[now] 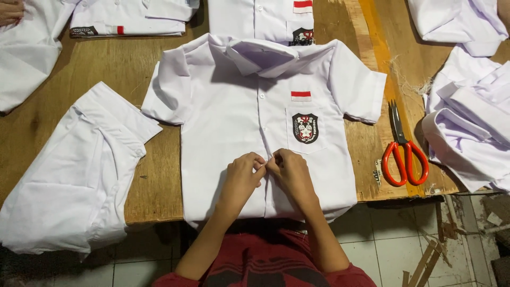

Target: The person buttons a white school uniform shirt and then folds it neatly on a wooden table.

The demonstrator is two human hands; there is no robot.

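A white short-sleeved shirt point(228, 106) lies flat, front up, on the wooden table point(95, 69), with a red-and-white patch and a dark shield badge on its chest pocket point(305, 127). My left hand point(241, 178) and my right hand point(291, 172) meet at the button placket near the shirt's lower end. Both pinch the fabric edges there, fingertips touching. The button under my fingers is hidden.
Red-handled scissors point(404, 154) lie to the right of the shirt. White shirts lie around: one at the left point(74, 175), a pile at the right point(467, 127), more along the far edge point(260, 18). Another person's hand point(10, 11) shows at the top left. The table's front edge is close to me.
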